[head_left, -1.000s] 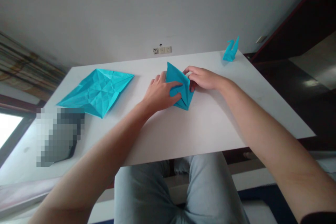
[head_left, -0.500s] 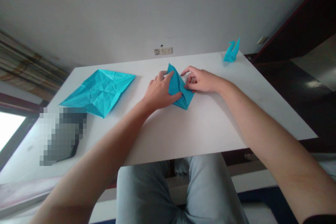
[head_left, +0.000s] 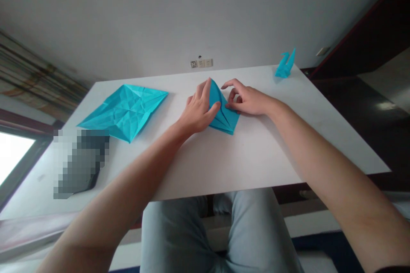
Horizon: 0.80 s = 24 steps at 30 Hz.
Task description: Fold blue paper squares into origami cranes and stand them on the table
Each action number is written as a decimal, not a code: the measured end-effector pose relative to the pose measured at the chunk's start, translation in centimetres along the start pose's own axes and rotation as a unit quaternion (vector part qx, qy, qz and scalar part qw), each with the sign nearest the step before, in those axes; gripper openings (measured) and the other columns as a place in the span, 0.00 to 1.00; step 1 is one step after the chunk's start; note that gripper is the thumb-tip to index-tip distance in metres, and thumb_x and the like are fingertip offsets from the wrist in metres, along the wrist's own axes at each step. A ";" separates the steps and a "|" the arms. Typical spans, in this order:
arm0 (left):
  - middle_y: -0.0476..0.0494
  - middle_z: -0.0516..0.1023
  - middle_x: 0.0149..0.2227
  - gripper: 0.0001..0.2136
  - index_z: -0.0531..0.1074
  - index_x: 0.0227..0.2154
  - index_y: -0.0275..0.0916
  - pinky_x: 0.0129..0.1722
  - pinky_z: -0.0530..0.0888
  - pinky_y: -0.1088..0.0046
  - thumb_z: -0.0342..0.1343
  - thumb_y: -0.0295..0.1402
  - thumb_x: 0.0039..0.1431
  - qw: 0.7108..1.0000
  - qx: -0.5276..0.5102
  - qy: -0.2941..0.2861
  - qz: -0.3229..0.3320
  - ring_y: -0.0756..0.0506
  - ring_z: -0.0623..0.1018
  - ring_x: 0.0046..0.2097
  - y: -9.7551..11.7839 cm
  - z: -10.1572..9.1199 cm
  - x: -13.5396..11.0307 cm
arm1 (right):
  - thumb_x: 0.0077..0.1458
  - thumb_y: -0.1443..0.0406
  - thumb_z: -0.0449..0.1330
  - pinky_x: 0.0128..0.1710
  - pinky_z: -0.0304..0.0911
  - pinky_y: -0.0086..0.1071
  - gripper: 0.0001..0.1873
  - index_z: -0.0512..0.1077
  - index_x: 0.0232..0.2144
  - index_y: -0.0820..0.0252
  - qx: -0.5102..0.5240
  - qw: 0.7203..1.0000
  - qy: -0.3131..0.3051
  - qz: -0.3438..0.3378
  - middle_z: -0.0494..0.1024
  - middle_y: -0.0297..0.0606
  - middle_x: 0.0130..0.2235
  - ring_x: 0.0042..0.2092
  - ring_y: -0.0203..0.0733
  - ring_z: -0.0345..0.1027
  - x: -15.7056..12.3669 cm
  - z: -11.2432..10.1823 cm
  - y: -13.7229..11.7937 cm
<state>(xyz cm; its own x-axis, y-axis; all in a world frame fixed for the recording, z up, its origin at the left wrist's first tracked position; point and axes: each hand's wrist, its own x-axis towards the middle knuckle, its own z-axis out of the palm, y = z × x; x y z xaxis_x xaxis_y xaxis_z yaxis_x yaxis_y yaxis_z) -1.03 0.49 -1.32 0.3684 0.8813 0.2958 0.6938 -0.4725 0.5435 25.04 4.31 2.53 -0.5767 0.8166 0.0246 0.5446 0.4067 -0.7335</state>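
Observation:
A folded teal origami paper (head_left: 224, 117) lies on the white table (head_left: 250, 158), its pointed top raised. My left hand (head_left: 198, 108) grips it from the left, with the thumb across its front and the fingers behind the upper flap. My right hand (head_left: 246, 99) is on the paper's right side, its thumb and a fingertip at the edge and its index finger curved above it, apart from the paper. Part of the paper is hidden behind my left hand.
A creased, unfolded teal sheet (head_left: 124, 111) lies to the left. A teal origami swan (head_left: 284, 66) stands at the far right corner. A pixelated object (head_left: 80, 164) covers the near left of the table. A wall socket strip (head_left: 201, 63) sits above the far edge.
My left fingers have shifted up the paper's left side, and the paper's top now stands more sharply pointed. My right fingers have spread a little. The view has drifted slightly.

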 end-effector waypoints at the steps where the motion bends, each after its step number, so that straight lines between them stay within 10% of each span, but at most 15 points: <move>1: 0.22 0.51 0.86 0.42 0.43 0.87 0.39 0.81 0.62 0.38 0.49 0.54 0.81 1.000 0.002 -0.010 -0.002 0.24 0.57 0.86 0.0 0.0 0.0 | 0.63 0.59 0.73 0.38 0.67 0.37 0.32 0.70 0.66 0.47 -0.002 1.000 0.001 -0.006 0.84 0.34 0.43 0.34 0.44 0.74 0.1 0.0 0.2; 16: 0.22 0.43 0.88 0.41 0.49 0.86 0.28 0.85 0.47 0.42 0.36 0.55 0.85 0.986 0.076 -0.123 -0.080 0.28 0.46 0.90 2.2 -0.6 -0.4 | 0.59 0.51 0.76 0.43 0.68 0.39 0.29 0.85 0.59 0.54 -0.049 0.995 -0.035 -0.076 0.80 0.39 0.43 0.40 0.47 0.71 1.1 0.0 2.3; 24: 0.26 0.76 0.76 0.37 0.65 0.79 0.38 0.82 0.61 0.45 0.45 0.59 0.82 0.987 -0.080 0.005 -0.142 0.29 0.71 0.81 1.4 -0.8 0.4 | 0.60 0.42 0.75 0.49 0.74 0.46 0.33 0.83 0.59 0.53 -0.042 0.997 0.020 -0.059 0.82 0.46 0.50 0.45 0.54 0.75 1.0 0.3 2.0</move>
<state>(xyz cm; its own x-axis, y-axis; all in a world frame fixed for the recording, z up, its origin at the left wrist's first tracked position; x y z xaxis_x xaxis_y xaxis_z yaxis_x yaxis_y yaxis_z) -0.44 0.19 0.21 0.1674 0.9784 0.1211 0.6607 -0.2024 0.7229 25.41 5.83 0.87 -0.6155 0.7764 0.1358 0.5241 0.5319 -0.6651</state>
